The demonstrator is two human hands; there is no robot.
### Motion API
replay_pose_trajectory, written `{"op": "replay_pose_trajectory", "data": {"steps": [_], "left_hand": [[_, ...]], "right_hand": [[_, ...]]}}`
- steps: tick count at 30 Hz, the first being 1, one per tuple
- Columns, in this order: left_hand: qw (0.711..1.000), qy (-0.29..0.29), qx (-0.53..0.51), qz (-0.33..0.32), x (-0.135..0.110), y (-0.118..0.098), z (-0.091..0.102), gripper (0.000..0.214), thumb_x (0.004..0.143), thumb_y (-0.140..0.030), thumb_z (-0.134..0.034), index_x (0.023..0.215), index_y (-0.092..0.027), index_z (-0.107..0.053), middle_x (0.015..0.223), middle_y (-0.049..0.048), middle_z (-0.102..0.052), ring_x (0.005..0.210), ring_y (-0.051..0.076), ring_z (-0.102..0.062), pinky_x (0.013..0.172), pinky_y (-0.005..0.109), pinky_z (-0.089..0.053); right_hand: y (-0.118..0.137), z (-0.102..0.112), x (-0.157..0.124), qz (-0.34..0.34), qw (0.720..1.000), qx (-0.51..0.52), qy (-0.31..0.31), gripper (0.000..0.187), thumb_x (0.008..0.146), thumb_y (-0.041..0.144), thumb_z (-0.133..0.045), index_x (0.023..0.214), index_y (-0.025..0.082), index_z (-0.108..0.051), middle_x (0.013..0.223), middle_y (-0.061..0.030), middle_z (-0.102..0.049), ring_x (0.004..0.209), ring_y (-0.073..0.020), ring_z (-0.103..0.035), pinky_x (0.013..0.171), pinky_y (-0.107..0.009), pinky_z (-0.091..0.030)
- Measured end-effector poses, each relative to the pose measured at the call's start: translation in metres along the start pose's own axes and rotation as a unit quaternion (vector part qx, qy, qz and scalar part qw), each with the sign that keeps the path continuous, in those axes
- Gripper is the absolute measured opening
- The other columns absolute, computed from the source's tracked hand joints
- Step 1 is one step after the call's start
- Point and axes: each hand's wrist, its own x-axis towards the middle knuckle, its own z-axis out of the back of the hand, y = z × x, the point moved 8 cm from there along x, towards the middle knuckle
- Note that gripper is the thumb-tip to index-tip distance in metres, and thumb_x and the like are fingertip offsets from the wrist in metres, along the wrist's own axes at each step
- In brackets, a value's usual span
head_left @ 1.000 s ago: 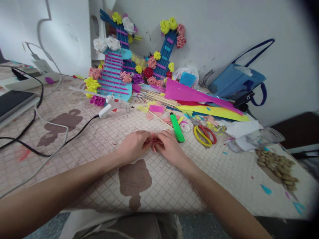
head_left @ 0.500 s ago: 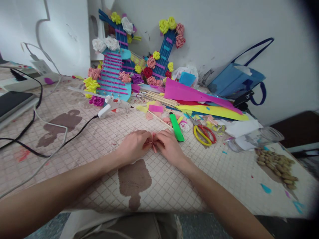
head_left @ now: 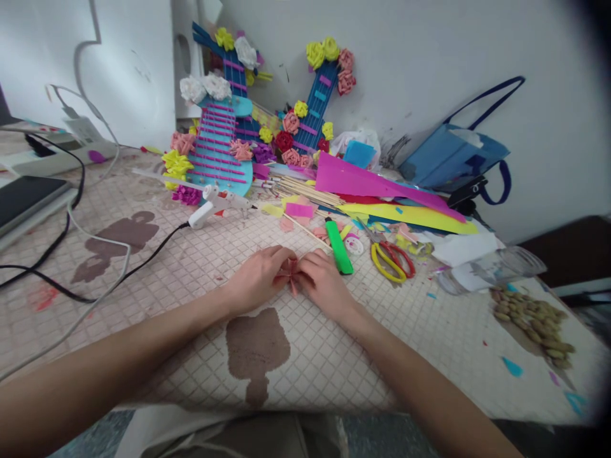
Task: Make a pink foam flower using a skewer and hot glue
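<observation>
My left hand [head_left: 260,278] and my right hand [head_left: 324,280] meet over the middle of the table. Between their fingertips is a small folded pink paper piece [head_left: 293,286], pinched from both sides. Fingers partly cover it, so its full shape is hidden. A green utility knife [head_left: 338,248] lies just beyond my right hand. Further right rest scissors with yellow handles [head_left: 387,264] and another pair with red handles [head_left: 403,257]. A white glue gun [head_left: 214,205] lies past my left hand, its black cord trailing left.
Paper-flower guitars [head_left: 222,146] lean at the back beside thin wooden sticks [head_left: 305,189] and a magenta paper sheet [head_left: 363,180]. On the right are a clear plastic jar [head_left: 513,264] and a heap of peanuts [head_left: 534,324]. Cables [head_left: 125,261] cross the left side.
My fingers have shifted slightly around the pink paper, and a little more of it shows between them. The camera view has tilted slightly; the other things stay in place.
</observation>
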Motion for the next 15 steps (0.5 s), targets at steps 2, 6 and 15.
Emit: {"op": "replay_pose_trajectory", "data": {"steps": [2,6,15], "left_hand": [[1.0,0.011,0.003,-0.01,0.0003,-0.0013,-0.0019,0.026,0.078,-0.006,-0.053,0.103,-0.016,-0.056,0.092,0.0055,-0.062,0.087,0.019,-0.059,0.076,0.03,-0.047],[0.999,0.018,0.042,0.014,-0.0003,0.001,-0.0017,0.016,0.081,-0.009,-0.054,0.096,-0.016,-0.058,0.09,0.0059,-0.064,0.082,0.019,-0.06,0.074,0.031,-0.046],[0.995,0.03,0.091,0.035,-0.0022,-0.001,-0.0006,0.015,0.084,-0.012,-0.056,0.099,-0.015,-0.056,0.092,0.0063,-0.065,0.083,0.022,-0.062,0.075,0.034,-0.046]], "right_hand": [[0.0009,0.0,-0.0001,0.006,1.0,-0.005,0.002,0.011,0.089,0.015,-0.055,0.085,0.021,-0.063,0.088,-0.0041,-0.062,0.091,-0.0202,-0.05,0.082,-0.035,-0.04],[0.0024,0.0011,-0.0008,0.014,1.0,-0.011,-0.001,0.012,0.089,0.015,-0.054,0.084,0.021,-0.063,0.087,-0.004,-0.062,0.09,-0.0205,-0.05,0.082,-0.035,-0.041],[0.0025,0.0019,-0.0019,0.013,1.0,-0.007,-0.003,0.012,0.09,0.016,-0.054,0.085,0.02,-0.064,0.088,-0.0044,-0.062,0.091,-0.0207,-0.051,0.083,-0.036,-0.042]]}}
